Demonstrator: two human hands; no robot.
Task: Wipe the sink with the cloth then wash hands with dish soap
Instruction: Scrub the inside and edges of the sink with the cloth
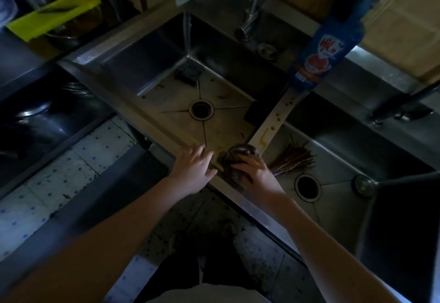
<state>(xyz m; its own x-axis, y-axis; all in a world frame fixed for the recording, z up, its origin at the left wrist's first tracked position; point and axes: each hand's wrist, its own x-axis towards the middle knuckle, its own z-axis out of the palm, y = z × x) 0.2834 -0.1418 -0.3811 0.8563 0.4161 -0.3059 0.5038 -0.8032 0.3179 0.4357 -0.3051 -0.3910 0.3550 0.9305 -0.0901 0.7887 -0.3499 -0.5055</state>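
A steel double sink (147, 121) fills the middle of the view, with brown stains on the left basin floor and on the divider between basins. My right hand (258, 174) presses a dark bunched cloth (235, 159) onto the near end of the divider at the front rim. Beside it, my left hand (194, 168) rests on the front rim, fingers spread and holding nothing. A blue dish soap bottle (321, 52) stands on the far end of the divider. The faucet (252, 9) rises behind the left basin.
A dark sponge (188, 71) lies in the left basin's far corner and a dark block (257, 114) sits against the divider. A bundle of chopsticks (295, 159) and a ladle (364, 184) lie in the right basin. A yellow cutting board (52, 14) rests at upper left.
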